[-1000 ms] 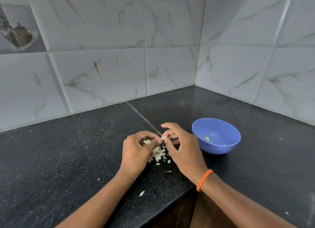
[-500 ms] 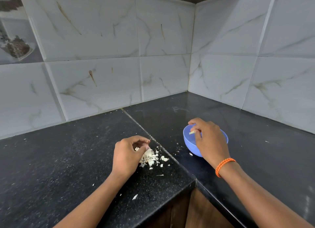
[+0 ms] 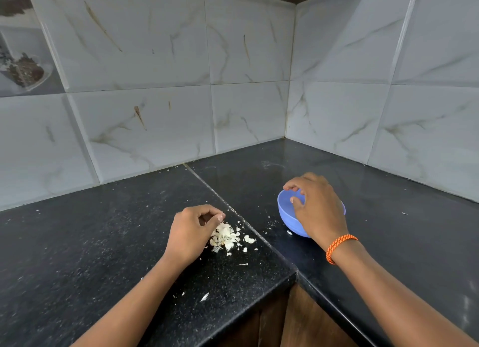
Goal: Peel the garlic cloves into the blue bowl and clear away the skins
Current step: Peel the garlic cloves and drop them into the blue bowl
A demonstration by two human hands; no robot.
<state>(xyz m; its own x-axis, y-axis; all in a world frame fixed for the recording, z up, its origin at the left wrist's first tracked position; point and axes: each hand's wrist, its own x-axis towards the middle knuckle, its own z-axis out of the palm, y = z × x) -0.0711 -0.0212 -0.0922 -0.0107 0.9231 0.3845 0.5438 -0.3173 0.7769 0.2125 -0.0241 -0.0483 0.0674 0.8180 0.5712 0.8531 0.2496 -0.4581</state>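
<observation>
Black granite counter, marbled wall tiles w/ brownish streaks, maybe stains.

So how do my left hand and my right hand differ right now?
The left hand sits on the black counter beside the pile of garlic skins; the right hand reaches over the blue bowl. The left hand's fingers curl toward its thumb; the right hand's spread downward. Only the right wrist has an orange band.
</observation>
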